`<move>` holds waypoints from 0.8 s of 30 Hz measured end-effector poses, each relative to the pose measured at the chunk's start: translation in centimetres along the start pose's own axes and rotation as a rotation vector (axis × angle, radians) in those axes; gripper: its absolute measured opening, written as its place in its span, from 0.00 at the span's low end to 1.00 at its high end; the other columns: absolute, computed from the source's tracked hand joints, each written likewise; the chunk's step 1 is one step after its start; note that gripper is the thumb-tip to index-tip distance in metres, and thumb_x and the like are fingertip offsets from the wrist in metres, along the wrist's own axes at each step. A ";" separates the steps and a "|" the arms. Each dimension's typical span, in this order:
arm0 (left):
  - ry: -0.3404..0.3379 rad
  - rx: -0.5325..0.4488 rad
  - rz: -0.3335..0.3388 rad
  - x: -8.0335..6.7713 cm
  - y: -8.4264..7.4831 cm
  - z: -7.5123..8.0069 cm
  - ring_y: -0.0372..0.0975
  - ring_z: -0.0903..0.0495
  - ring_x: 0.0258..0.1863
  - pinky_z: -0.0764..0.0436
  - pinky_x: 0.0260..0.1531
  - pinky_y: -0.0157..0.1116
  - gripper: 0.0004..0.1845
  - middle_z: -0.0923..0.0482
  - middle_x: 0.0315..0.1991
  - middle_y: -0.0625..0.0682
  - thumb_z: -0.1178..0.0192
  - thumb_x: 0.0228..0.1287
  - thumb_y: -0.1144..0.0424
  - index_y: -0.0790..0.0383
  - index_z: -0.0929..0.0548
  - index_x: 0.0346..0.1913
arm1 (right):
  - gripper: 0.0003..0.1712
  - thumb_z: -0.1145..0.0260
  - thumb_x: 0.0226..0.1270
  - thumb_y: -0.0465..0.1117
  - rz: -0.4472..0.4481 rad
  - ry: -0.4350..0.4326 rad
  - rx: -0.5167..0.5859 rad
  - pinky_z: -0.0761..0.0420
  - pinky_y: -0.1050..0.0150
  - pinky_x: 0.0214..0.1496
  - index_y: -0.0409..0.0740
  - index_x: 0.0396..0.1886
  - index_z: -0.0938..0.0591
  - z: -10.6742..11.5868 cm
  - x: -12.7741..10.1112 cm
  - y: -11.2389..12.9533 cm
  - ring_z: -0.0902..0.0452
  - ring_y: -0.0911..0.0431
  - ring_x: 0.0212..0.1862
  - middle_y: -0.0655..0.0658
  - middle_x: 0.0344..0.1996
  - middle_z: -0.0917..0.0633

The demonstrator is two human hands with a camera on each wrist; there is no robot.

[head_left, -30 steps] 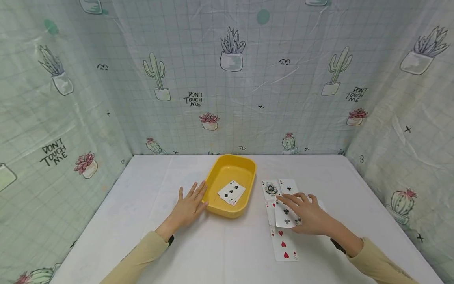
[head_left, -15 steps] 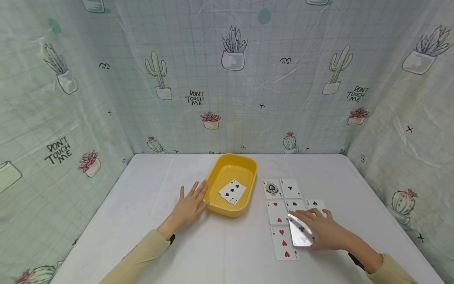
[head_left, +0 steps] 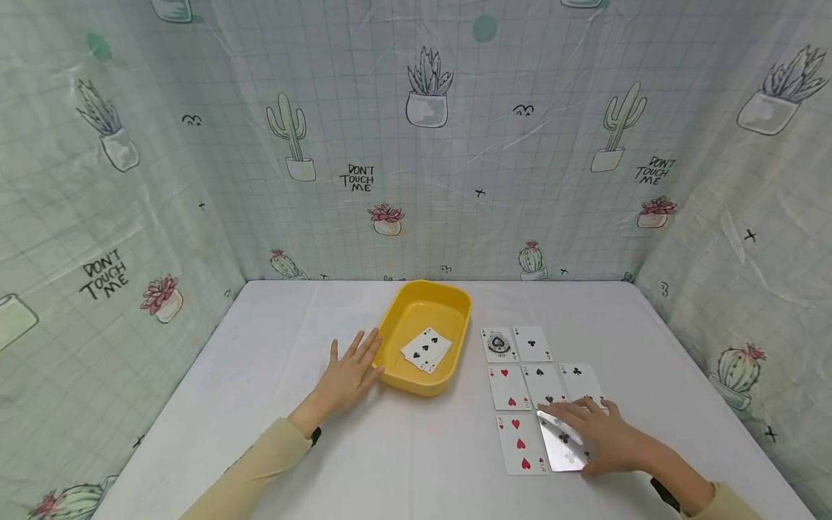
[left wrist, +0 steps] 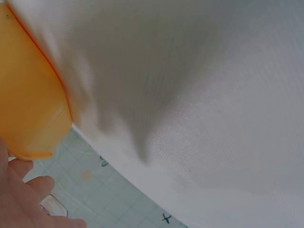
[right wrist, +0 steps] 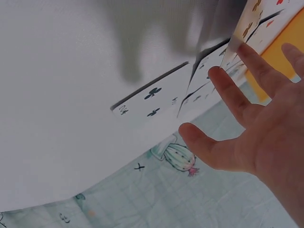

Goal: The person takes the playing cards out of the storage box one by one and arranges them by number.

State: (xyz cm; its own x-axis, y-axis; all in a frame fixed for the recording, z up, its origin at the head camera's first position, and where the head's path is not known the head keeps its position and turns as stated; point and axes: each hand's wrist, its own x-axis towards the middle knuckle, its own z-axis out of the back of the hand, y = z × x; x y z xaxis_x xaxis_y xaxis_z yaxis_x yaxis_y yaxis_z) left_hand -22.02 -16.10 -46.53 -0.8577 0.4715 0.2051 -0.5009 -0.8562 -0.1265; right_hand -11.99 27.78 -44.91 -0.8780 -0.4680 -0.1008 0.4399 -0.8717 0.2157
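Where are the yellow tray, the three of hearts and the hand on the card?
yellow tray (head_left: 398,318), head view, left wall.
three of hearts (head_left: 520,443), head view, card's middle.
right hand (head_left: 607,437), head view, back of hand.

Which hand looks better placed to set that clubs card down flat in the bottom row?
Probably the right hand: its fingers already lie on the clubs card beside the three of hearts. The left hand rests flat by the yellow tray.

Head cam sits high, looking forward and down over the whole white table (head_left: 416,448). Left wrist cam is super close, just past the left hand's fingertips (left wrist: 42,183), sharing the yellow tray (left wrist: 26,95). Right wrist cam looks out past the right hand's fingers (right wrist: 232,97) at the playing cards (right wrist: 152,97) both views share.
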 end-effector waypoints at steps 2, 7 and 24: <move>0.002 -0.001 0.001 0.0 0.0 0.0 0.50 0.50 0.69 0.57 0.57 0.66 0.31 0.53 0.71 0.50 0.59 0.67 0.46 0.58 0.46 0.68 | 0.57 0.22 0.27 0.48 -0.015 0.027 0.039 0.47 0.33 0.52 0.70 0.63 0.39 0.0 0.0 0.1 0.38 0.46 0.57 0.52 0.58 0.29; 0.013 -0.004 0.004 0.0 0.0 0.0 0.50 0.51 0.69 0.57 0.58 0.66 0.32 0.54 0.71 0.49 0.60 0.67 0.46 0.57 0.47 0.69 | 0.56 0.23 0.28 0.44 -0.034 0.052 0.099 0.52 0.34 0.53 0.69 0.62 0.38 0.0 -0.2 0.4 0.41 0.44 0.58 0.50 0.59 0.30; -0.008 0.003 -0.003 0.0 0.1 -0.2 0.51 0.49 0.69 0.54 0.57 0.66 0.31 0.53 0.71 0.50 0.60 0.67 0.46 0.58 0.46 0.68 | 0.56 0.23 0.29 0.43 -0.055 0.049 0.079 0.52 0.35 0.53 0.68 0.64 0.39 -0.5 -0.2 0.6 0.41 0.46 0.58 0.49 0.60 0.31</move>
State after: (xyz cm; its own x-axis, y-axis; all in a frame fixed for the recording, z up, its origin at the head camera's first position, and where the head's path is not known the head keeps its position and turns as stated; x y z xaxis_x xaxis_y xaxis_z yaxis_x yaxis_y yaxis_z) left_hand -22.11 -16.19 -46.75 -0.8552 0.4723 0.2134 -0.5031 -0.8555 -0.1227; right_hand -11.47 27.33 -45.22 -0.8893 -0.4277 -0.1617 0.3730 -0.8832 0.2843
